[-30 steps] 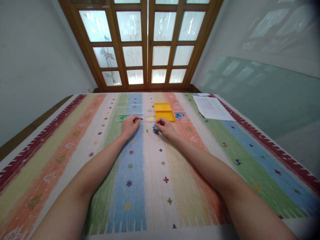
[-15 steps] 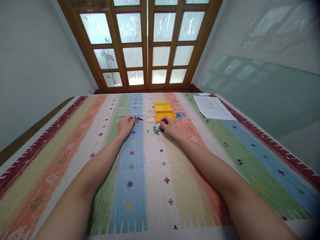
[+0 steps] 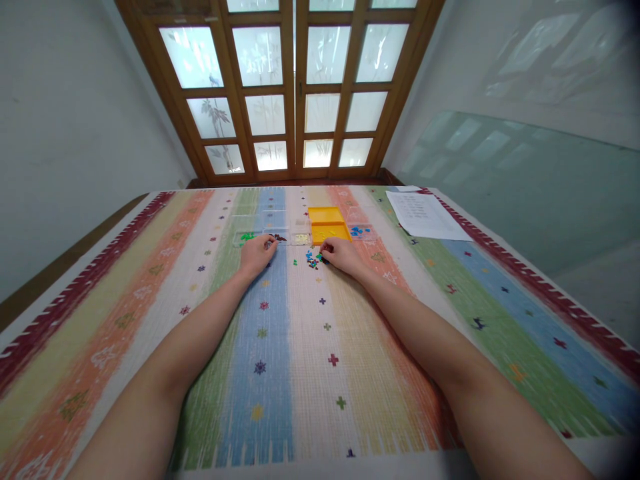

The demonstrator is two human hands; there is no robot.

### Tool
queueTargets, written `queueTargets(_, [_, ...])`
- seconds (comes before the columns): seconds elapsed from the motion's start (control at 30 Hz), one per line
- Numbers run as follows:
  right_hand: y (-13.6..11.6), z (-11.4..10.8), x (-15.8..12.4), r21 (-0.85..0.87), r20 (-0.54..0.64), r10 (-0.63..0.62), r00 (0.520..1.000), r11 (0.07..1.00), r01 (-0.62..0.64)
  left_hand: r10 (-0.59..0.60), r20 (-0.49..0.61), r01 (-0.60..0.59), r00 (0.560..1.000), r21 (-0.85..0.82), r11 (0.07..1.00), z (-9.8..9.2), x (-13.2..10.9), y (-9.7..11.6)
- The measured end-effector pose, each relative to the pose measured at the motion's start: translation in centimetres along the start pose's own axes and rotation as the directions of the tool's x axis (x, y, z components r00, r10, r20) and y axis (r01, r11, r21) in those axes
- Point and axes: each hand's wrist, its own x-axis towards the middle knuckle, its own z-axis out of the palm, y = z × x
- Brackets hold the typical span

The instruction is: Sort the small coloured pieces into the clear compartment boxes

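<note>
My left hand (image 3: 257, 255) is closed in a pinch at the front of the clear box of dark brown pieces (image 3: 279, 238). Whatever sits between its fingertips is too small to make out. My right hand (image 3: 342, 256) bends down at the right side of a loose pile of small mixed pieces (image 3: 313, 261), blue, green and dark. Its fingers are pressed together beside a green bit, and I cannot see what they hold. Behind this hand lies an opened yellow box (image 3: 331, 225) with yellow pieces inside.
Green pieces (image 3: 247, 237) fill a clear box on the left. Pale pieces (image 3: 301, 238) are in the middle one, and blue pieces (image 3: 359, 231) in the right one. A printed paper sheet (image 3: 425, 215) lies far right on the striped tablecloth (image 3: 310, 400).
My left hand has shifted right and slightly nearer, uncovering the green pieces. My right hand has dropped a little lower, closer to the pile.
</note>
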Motion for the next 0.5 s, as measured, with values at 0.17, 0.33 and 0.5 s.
queueTargets(0.17, [0.3,0.1,0.1,-0.025,0.016,-0.032,0.999,0.999,0.033,0.015,0.065,-0.015,0.998,0.008,1.000,0.0,-0.2,0.4])
queueTargets(0.33, [-0.3,0.3,-0.2,-0.013,-0.034,-0.011,0.999,1.000,0.011,0.090,0.105,-0.091,0.990,0.008,0.996,0.2,-0.4,0.7])
queueTargets(0.5, [-2.6,0.8,-0.9,0.044,0.007,-0.169,0.986,0.985,0.168,0.181,0.163,-0.184,0.970,0.004,0.983,0.4,-0.7,1.5])
